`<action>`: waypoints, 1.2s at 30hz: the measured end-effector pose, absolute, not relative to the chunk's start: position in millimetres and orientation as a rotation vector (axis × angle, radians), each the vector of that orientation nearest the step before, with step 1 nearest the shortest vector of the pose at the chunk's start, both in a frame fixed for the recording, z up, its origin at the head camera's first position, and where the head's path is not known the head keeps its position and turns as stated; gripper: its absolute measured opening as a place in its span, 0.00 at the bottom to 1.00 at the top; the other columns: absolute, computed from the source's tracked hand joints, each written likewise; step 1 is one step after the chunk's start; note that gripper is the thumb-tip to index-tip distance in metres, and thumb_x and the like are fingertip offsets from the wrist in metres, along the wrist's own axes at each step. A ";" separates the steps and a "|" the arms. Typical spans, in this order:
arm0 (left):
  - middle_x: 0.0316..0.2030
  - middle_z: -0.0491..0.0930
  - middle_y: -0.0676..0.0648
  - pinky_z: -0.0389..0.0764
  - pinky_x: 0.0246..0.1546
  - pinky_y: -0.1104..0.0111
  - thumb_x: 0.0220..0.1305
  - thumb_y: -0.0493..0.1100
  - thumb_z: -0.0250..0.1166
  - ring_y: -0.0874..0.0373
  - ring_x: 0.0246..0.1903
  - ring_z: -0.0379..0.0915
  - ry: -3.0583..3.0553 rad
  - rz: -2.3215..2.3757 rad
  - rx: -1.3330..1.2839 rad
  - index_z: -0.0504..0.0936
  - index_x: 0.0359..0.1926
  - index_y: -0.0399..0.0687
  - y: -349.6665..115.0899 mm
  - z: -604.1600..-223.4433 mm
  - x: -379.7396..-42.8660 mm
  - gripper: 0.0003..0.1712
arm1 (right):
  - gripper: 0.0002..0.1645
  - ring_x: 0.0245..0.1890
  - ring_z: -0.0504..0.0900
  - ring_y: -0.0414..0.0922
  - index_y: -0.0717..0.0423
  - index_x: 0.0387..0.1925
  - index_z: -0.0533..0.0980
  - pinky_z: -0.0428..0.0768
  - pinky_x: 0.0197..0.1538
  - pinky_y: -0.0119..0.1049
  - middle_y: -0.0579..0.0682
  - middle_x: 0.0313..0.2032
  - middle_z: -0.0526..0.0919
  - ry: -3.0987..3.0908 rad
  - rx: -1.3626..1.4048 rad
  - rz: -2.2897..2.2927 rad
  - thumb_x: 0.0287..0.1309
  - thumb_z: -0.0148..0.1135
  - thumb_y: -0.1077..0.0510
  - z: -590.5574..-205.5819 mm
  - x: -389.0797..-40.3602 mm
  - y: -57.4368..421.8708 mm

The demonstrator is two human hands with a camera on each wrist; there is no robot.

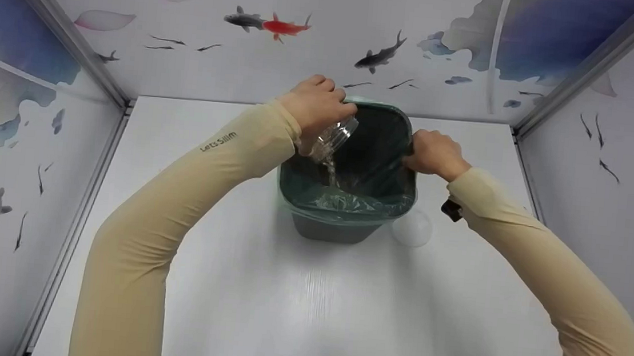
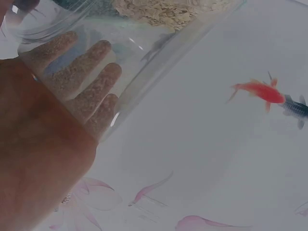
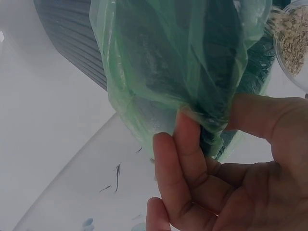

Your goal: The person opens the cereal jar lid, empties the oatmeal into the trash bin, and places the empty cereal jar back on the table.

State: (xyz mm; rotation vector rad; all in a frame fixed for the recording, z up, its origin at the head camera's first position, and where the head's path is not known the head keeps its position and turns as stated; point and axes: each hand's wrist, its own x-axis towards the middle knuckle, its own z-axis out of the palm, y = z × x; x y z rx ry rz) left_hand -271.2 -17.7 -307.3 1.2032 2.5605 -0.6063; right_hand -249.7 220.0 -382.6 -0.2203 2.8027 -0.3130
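My left hand (image 1: 316, 108) grips a clear jar (image 1: 339, 136) tilted mouth-down over a grey bin (image 1: 335, 231). Pale flakes, like oats (image 2: 156, 14), run out of its mouth in a thin stream into the bin. A green plastic bag (image 3: 154, 72) lines the bin and folds over its rim. In the left wrist view the fingers (image 2: 98, 84) show through the jar's clear wall. At the bin's right side, my right hand (image 1: 437, 153) pinches the bagged rim between thumb and fingers. Some flakes still show inside the jar.
A round, whitish translucent lid (image 1: 412, 228) lies on the white table (image 1: 305, 309), just right of the bin's base. Behind the bin rises a white panel (image 1: 316, 57) printed with fish, and similar panels stand at left and right.
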 end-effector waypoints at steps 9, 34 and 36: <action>0.59 0.68 0.39 0.57 0.63 0.53 0.38 0.50 0.80 0.42 0.58 0.61 2.556 -0.640 1.197 0.61 0.66 0.49 -16.4 -305.0 -268.6 0.54 | 0.14 0.28 0.73 0.55 0.61 0.24 0.72 0.74 0.31 0.56 0.57 0.26 0.75 2.807 -0.221 -0.319 0.54 0.62 0.54 -382.8 -248.4 219.7; 0.61 0.67 0.39 0.54 0.65 0.55 0.39 0.44 0.76 0.43 0.60 0.59 2.586 -0.684 1.210 0.62 0.67 0.51 -15.9 -304.0 -265.5 0.51 | 0.14 0.29 0.75 0.56 0.64 0.28 0.76 0.75 0.32 0.56 0.58 0.26 0.76 2.809 -0.236 -0.324 0.55 0.62 0.55 -383.3 -249.0 220.4; 0.61 0.67 0.39 0.55 0.65 0.55 0.39 0.45 0.76 0.43 0.60 0.59 2.582 -0.685 1.217 0.62 0.66 0.50 -16.2 -303.9 -265.2 0.51 | 0.14 0.29 0.76 0.58 0.64 0.28 0.76 0.75 0.32 0.57 0.59 0.27 0.77 2.813 -0.240 -0.329 0.55 0.62 0.55 -383.9 -248.7 220.3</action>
